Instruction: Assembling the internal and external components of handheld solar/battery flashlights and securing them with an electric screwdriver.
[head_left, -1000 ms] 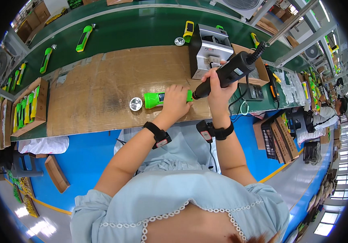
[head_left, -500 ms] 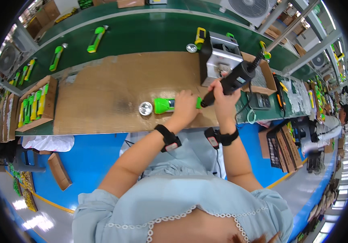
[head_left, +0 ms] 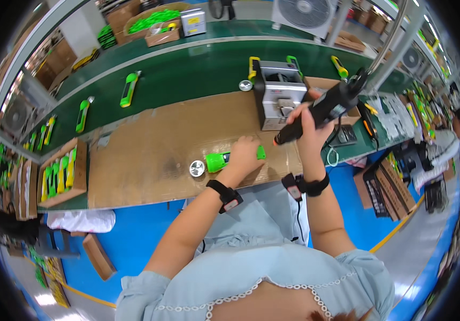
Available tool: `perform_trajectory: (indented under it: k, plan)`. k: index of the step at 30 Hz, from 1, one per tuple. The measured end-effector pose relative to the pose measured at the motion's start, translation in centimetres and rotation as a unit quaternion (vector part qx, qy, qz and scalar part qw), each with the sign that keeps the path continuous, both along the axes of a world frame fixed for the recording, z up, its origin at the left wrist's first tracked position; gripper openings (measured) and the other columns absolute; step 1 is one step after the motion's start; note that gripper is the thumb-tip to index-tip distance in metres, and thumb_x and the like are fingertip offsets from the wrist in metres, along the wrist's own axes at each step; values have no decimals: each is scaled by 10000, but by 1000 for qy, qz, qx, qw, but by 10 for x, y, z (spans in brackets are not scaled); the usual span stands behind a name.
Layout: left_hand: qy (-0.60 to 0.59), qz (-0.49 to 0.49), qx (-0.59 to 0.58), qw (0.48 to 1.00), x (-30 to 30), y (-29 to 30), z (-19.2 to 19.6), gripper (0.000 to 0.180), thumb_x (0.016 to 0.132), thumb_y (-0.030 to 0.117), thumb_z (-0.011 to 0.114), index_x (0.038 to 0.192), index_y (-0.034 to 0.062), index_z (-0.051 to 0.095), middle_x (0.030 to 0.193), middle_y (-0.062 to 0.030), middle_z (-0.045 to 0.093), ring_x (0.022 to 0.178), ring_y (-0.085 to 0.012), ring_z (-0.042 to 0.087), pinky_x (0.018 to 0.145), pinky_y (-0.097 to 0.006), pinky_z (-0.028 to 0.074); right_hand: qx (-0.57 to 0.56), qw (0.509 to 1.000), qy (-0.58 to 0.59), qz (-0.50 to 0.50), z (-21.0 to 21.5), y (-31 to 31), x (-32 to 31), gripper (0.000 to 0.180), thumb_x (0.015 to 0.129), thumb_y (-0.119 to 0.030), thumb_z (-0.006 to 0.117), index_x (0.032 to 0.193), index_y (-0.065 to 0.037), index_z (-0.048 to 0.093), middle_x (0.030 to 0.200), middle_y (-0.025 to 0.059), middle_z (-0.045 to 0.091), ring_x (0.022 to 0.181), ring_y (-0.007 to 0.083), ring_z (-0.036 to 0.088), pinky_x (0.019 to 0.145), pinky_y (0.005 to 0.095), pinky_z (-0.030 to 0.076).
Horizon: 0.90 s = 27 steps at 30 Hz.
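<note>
A green flashlight body (head_left: 218,162) lies on the cardboard sheet with my left hand (head_left: 247,155) closed over its middle; its green tail end shows past my fingers. Just left of the body sits a round silver reflector (head_left: 197,168), apart from it. My right hand (head_left: 310,132) grips a black electric screwdriver (head_left: 321,111), tilted with its tip pointing down and left. That tip is a short way up and right of the flashlight's tail end, apart from it. Behind the screwdriver stands a silver and black metal box machine (head_left: 282,96).
Flat brown cardboard (head_left: 150,144) covers the near bench. At left, an open box (head_left: 80,179) holds several green and yellow flashlights. More flashlights (head_left: 129,90) lie on the green belt beyond. Right of the machine are a cardboard box (head_left: 323,84) and a black-and-orange tool (head_left: 369,125).
The screwdriver tip has drawn away from the flashlight's tail, up and to the right. My left hand stays on the flashlight. The whole view has shifted, with more of the far bench showing.
</note>
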<state>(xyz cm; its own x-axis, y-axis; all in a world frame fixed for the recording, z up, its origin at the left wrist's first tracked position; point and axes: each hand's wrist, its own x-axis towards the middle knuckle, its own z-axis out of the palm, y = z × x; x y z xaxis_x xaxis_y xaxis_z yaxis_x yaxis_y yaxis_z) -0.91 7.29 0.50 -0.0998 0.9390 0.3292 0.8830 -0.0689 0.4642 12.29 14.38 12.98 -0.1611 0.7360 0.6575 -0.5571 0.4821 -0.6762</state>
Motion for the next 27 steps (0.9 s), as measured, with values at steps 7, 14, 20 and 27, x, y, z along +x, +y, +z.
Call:
perform_trajectory:
  k: [7,14,20,27]
  plan:
    - [-24,-52,-9,998,-7,-3,20,432,632,282,771,968,46,639,1005,-143,615,984,-346,552,858,-416,462,25,991,8,-129,26,80,-13,364,804,-9,667,1107,5,464,749,64,599,595,127,592,551,260,491]
    - [-46,-48,-14,998,-4,-6,20,403,635,253,753,958,42,638,973,-146,613,947,-348,552,838,-414,463,35,982,-65,-174,12,107,-25,288,759,-64,699,943,-26,481,655,20,574,554,87,564,505,238,457]
    - [-17,-41,28,999,1,-6,17,363,650,216,715,943,20,628,902,-169,587,896,-349,539,795,-417,471,-34,991,-113,-68,21,71,-16,340,756,-76,704,984,-25,457,649,25,575,515,97,562,479,239,456]
    - [-16,-40,73,996,2,-5,13,372,642,214,725,945,25,619,886,-155,570,891,-341,526,804,-414,452,-37,998,-49,-14,3,9,-13,471,767,9,686,1074,-34,332,733,59,570,556,118,581,502,258,491]
